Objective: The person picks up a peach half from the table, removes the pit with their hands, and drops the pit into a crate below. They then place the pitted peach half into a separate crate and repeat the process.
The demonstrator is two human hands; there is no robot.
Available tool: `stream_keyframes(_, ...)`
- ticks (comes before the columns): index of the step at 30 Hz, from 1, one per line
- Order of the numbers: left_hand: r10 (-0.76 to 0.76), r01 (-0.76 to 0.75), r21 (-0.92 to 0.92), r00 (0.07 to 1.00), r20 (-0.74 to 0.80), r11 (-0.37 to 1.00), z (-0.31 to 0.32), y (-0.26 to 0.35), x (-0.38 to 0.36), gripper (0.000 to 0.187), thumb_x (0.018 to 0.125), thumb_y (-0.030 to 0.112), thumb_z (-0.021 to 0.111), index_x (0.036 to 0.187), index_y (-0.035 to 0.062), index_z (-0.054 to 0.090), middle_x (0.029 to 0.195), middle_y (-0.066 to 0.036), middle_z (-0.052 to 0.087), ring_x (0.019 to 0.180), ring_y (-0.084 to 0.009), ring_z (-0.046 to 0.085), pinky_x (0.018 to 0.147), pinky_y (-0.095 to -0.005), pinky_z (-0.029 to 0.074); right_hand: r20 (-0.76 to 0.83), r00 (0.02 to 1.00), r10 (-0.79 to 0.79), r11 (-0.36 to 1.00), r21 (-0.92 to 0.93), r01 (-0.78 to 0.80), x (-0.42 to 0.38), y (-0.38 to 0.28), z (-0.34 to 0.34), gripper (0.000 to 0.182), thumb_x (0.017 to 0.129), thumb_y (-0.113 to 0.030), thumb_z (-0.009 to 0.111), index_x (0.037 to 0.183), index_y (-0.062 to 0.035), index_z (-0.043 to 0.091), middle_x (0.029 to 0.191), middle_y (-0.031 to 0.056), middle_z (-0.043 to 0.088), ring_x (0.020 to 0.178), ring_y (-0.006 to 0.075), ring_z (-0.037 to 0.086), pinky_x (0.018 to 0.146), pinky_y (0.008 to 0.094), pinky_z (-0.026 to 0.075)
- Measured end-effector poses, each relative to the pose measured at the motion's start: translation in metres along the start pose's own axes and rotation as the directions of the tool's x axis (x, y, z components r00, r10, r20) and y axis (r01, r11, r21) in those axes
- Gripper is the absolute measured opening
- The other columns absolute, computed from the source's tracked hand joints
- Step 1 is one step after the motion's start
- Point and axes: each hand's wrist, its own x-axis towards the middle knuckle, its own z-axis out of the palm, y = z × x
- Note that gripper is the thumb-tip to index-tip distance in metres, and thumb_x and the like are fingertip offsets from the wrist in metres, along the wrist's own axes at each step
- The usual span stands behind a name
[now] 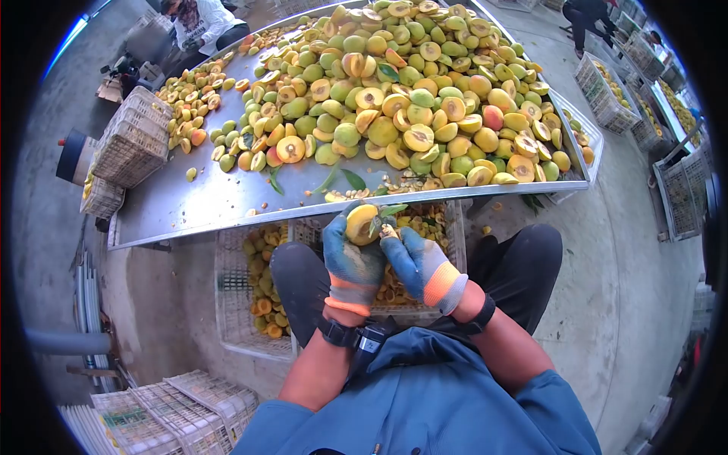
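My left hand [350, 250], in a blue-grey and orange glove, is closed round a yellow stone fruit [362, 224], like an apricot, held over my lap just off the table's near edge. Against the fruit's right side is a sprig of green leaves [391, 210]. My right hand [419, 263], gloved alike, has its fingers pinched together beside the fruit. At its fingertips shows a small pale brown piece [388, 230], too small to name. Behind both hands, a heap of whole and halved fruit [419, 136] covers much of the metal table [197, 201].
Below the table stand crates, one at left [258, 353] holding fruit halves, with pieces below my hands. Stacked crates [133, 136] stand by the table's left end, more crates [178, 413] at lower left. Another person [205, 26] works at the far left; a further person [588, 26] is at upper right.
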Motion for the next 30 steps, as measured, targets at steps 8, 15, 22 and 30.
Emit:
stream_keyframes(8,-0.394,0.325,-0.741,0.915,0.088,0.588,0.008,-0.002,-0.014,0.036,0.094,0.003,0.062,0.129,-0.0008,0.055,0.119,-0.014,0.062,0.109,-0.0248,0.065,0.097,-0.0385,0.055,0.044,0.966,-0.257,0.953,-0.155,0.260,-0.004,0.029,0.010,0.021,0.105,-0.014,0.053,0.114,0.0033,0.062,0.100,0.0248,0.066,0.088,0.0420,0.067,0.073,0.0432,0.055)
stream_keyframes(15,0.066,-0.023,0.296,0.988,-0.138,0.955,0.013,-0.029,-0.023,0.034,0.113,0.033,0.039,0.113,0.0051,0.059,0.102,-0.007,0.065,0.093,-0.0197,0.066,0.088,-0.0344,0.055,0.245,0.936,-0.253,0.921,-0.234,0.311,-0.002,0.031,0.002,0.035,0.109,-0.029,0.043,0.116,0.0003,0.061,0.105,0.0297,0.069,0.097,0.0512,0.065,0.079,0.0546,0.053)
stream_keyframes(22,-0.440,0.344,-0.543,0.897,-0.053,0.766,0.015,0.001,-0.017,0.039,0.109,0.040,0.046,0.113,0.0046,0.060,0.100,-0.008,0.065,0.092,-0.0230,0.067,0.084,-0.0381,0.057,0.247,0.952,-0.180,0.981,-0.024,0.192,-0.006,0.024,0.002,0.038,0.108,-0.031,0.042,0.112,-0.0011,0.065,0.106,0.0278,0.069,0.101,0.0478,0.066,0.088,0.0484,0.053)
stream_keyframes(30,-0.606,0.488,-0.644,0.794,0.049,0.589,0.004,-0.028,-0.023,0.047,0.103,0.050,0.056,0.105,0.0047,0.067,0.091,-0.012,0.068,0.083,-0.0276,0.067,0.079,-0.0414,0.057,0.436,0.877,-0.202,0.967,-0.051,0.248,-0.002,0.039,0.001,0.030,0.106,-0.025,0.045,0.107,-0.0014,0.064,0.098,0.0178,0.069,0.087,0.0355,0.066,0.079,0.0407,0.053)
